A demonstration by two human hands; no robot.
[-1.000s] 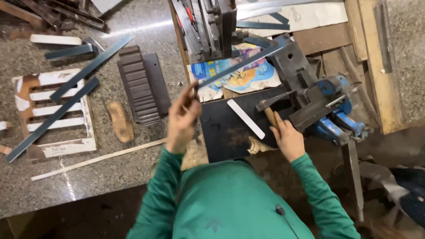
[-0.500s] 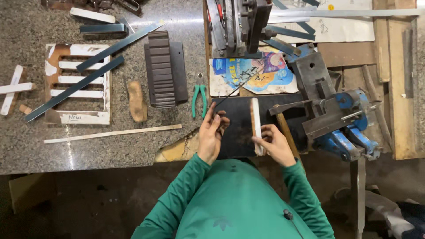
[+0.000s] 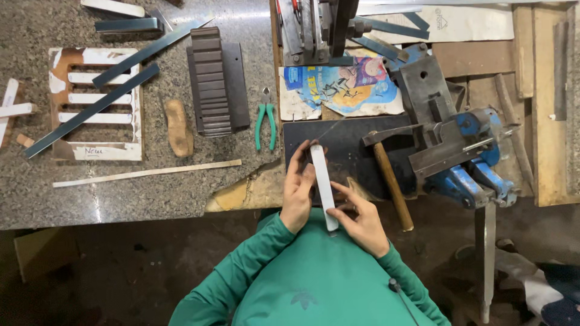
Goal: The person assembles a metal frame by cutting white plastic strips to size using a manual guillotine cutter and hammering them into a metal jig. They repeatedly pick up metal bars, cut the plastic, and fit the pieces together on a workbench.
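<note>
The person in the green top holds a pale flat strip point(image 3: 321, 184) between both hands, just over the near edge of the table point(image 3: 151, 193). The left hand point(image 3: 298, 193) lies along the strip's left side, fingers stretched up beside its far half and closed lightly against its edge; the right hand point(image 3: 356, 220) cups the near end from the right, thumb and fingertips pinching it. Neither hand is spread wide; both are narrowed onto the strip. It looks thin, straight and rigid, probably metal or a hard board, so I would judge it light, stiff and unlikely to bend under its own weight, though its smooth face may be slippery and its edges could be sharp. Holding it by the long edges near each end, as now, seems the sound way. Its long axis runs away from the body, the far end tipped slightly to the left, the near end close to the chest. Beyond the far end lies a dark plate point(image 3: 350, 151), and to the right of the right hand a hammer point(image 3: 389, 175) rests with its wooden handle pointing toward the person, beside a blue vise point(image 3: 471, 157). Left of the left hand, green-handled pliers point(image 3: 266, 124) lie well apart.
</note>
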